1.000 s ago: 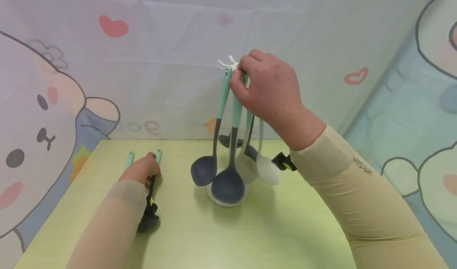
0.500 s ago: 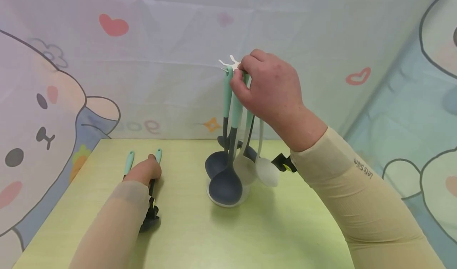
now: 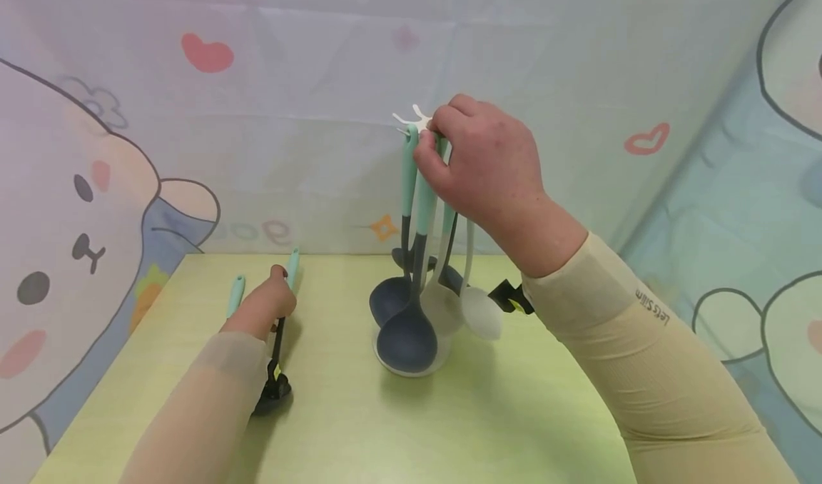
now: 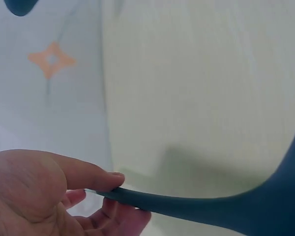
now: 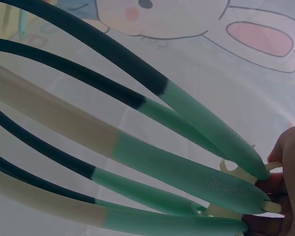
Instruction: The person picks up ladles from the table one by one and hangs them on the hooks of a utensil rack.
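Observation:
My left hand [image 3: 265, 304] pinches a kitchen utensil with a mint-green handle [image 3: 292, 268] and a dark shaft [image 4: 187, 206]. Its dark head [image 3: 270, 402] is partly covered by the wrist camera, so its kind is unclear. At the centre stands a white utensil rack [image 3: 419, 121] with hooks around its top. My right hand [image 3: 491, 163] grips that top, thumb and fingers at the hooks. From the hooks hang a dark ladle [image 3: 407, 341], a second dark rounded utensil [image 3: 384, 302], a white spoon-like utensil [image 3: 483, 314] and several others, their mint handles [image 5: 191, 177] upward.
Another mint-handled utensil [image 3: 235, 295] lies on the pale yellow table [image 3: 334, 427], left of my left hand and mostly hidden by the arm. A printed cloth backdrop [image 3: 308, 113] rises behind the table.
The left dark rounded utensil on the rack has swung right, closer to the front ladle. My left hand has shifted slightly right, and the handle it holds reaches farther back. My right hand stays put.

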